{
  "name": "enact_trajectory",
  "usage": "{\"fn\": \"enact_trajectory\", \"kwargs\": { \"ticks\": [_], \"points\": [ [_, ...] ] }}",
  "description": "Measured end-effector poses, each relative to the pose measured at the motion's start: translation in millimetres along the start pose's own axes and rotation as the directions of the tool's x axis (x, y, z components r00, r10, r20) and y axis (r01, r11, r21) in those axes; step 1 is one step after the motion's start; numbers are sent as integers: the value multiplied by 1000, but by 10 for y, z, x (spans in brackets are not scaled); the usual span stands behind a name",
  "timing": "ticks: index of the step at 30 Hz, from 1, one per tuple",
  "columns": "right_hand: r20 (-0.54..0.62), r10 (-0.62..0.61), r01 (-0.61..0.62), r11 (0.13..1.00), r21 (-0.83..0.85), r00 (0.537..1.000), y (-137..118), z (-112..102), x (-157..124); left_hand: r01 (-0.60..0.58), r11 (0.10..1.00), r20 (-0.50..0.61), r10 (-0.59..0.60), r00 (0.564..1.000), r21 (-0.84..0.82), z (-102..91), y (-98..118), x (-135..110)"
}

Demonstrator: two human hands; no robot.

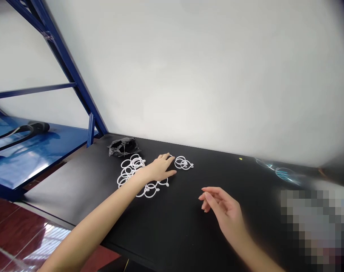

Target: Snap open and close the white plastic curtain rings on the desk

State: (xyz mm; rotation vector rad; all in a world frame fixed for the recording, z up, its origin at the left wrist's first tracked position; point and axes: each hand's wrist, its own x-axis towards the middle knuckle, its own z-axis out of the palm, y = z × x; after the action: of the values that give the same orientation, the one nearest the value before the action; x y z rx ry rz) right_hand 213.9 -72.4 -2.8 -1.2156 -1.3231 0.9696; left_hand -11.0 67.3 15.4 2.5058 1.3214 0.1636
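Observation:
Several white plastic rings [130, 169] lie in a loose pile on a black table [172, 223]. My left hand [159, 168] rests flat on the table over the pile's right side, fingers stretched toward a small separate cluster of rings [183, 163]. More rings [150, 190] lie just under my left wrist. My right hand [221, 207] hovers above the table's middle, fingers loosely apart and slightly curled, holding nothing.
A crumpled black plastic bag [123, 146] sits behind the rings near the white wall. A blue metal shelf rack [33, 147] stands to the left with a black strap on it. Clear plastic [283, 173] lies at the table's far right.

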Motion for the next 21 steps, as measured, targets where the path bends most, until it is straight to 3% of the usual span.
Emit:
{"fn": "enact_trajectory", "kwargs": {
  "ticks": [5, 11, 15, 21],
  "points": [
    [-3, -10, 10, 1000, -9, 1000, -15, 0, -7, -107, 994, 19, 108, 994, -19, 180, 177, 86],
    [-93, -21, 11, 994, -107, 995, 60, -54, 58, -291, 949, -50, 287, 957, -118, 311, 484, -122],
    [-136, -26, -4, 977, -212, 990, 165, -121, 134, -299, 943, -106, 286, 952, -146, 327, 591, -215],
    [-156, -23, -22, 961, -277, 988, 200, -159, 157, -227, 974, -113, 226, 968, 5, 346, 519, -181]
  ]
}}
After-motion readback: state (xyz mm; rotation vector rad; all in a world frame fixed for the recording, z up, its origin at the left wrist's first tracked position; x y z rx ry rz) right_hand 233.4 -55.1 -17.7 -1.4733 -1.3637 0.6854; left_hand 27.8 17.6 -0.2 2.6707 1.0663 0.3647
